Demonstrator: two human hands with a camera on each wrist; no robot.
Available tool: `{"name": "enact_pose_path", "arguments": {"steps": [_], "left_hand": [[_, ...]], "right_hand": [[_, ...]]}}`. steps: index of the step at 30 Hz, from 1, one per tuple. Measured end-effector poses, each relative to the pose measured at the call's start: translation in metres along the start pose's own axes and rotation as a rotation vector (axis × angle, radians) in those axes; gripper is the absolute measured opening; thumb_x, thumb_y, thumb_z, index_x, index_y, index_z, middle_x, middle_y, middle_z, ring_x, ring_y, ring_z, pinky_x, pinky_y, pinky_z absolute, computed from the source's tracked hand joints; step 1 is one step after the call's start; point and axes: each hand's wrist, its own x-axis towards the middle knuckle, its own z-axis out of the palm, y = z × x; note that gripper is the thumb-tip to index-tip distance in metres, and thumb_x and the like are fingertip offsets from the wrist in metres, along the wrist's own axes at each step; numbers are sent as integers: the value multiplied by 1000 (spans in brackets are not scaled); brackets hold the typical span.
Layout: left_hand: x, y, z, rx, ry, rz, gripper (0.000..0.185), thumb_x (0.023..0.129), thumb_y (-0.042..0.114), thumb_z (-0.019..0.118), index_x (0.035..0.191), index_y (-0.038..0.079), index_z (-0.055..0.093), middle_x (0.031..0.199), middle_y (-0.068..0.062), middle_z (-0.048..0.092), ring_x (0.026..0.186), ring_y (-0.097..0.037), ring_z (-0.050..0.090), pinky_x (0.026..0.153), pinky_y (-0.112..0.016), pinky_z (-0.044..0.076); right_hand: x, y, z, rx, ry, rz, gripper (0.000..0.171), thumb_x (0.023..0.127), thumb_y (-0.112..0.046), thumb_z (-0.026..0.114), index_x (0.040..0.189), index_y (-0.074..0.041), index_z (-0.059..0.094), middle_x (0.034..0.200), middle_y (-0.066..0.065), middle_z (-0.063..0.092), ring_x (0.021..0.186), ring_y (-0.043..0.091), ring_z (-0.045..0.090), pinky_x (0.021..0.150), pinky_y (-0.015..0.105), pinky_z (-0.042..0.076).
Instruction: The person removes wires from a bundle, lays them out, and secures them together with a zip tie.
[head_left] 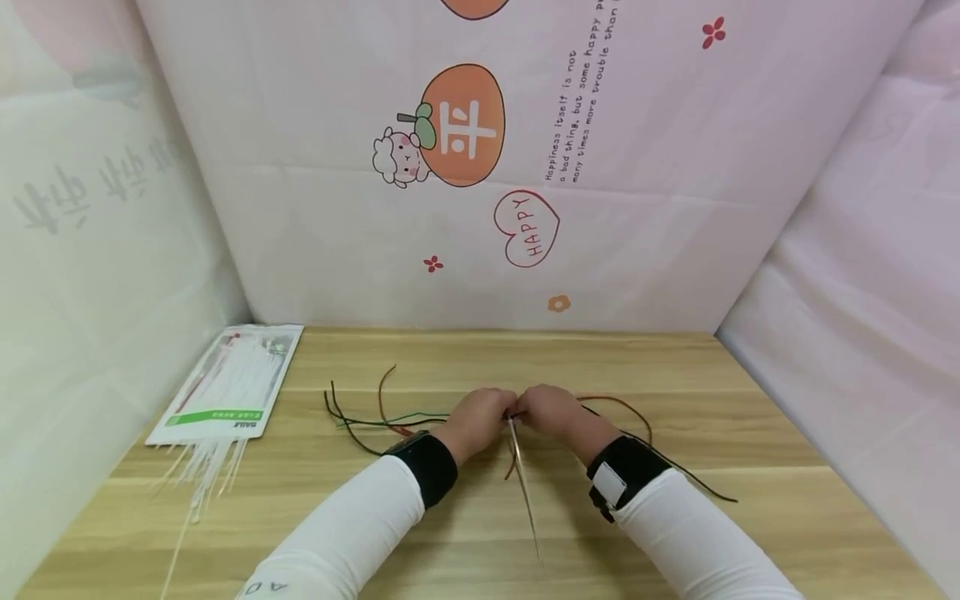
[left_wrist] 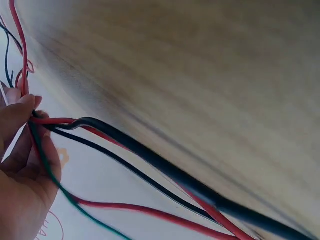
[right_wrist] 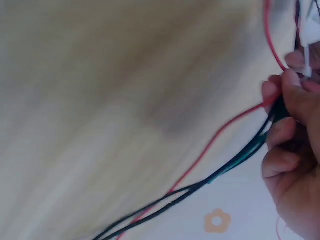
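the bundle of wires lies across the middle of the counter, and both hands meet on it there. the left hand pinches the red, black and green strands together, probably to keep them gathered. the right hand, touching the left one, has its fingers curled around the same wires and a white cable tie, whose tail points toward the person. a packet of cable ties lies well left of the bundle.
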Motion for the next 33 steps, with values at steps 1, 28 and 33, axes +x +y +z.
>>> {"name": "enact_pose_path", "arguments": {"steps": [1, 28, 33], "left_hand": [[0, 0, 1, -3, -3, -4, 17, 87, 4, 69, 77, 11, 58, 77, 3, 61, 73, -9, 55, 67, -23, 46], [-5, -9, -7, 106, -132, -140, 8, 89, 8, 67, 92, 3, 71, 92, -7, 71, 86, -19, 65, 79, -30, 52], [-6, -11, -4, 228, -195, -126, 16, 92, 5, 60, 78, 7, 69, 82, -4, 67, 78, -15, 61, 75, -29, 51]], "right_hand": [[0, 1, 3, -11, 14, -13, 9, 91, -17, 67, 88, -12, 73, 81, 3, 69, 70, 17, 62, 62, 29, 48], [-5, -14, 18, -188, -35, 102, 13, 85, 0, 69, 93, -10, 67, 84, 6, 62, 82, 23, 61, 70, 35, 51], [-5, -17, 25, -237, 28, 52, 10, 92, -3, 61, 84, -7, 66, 82, 6, 56, 76, 23, 57, 65, 37, 51]]}}
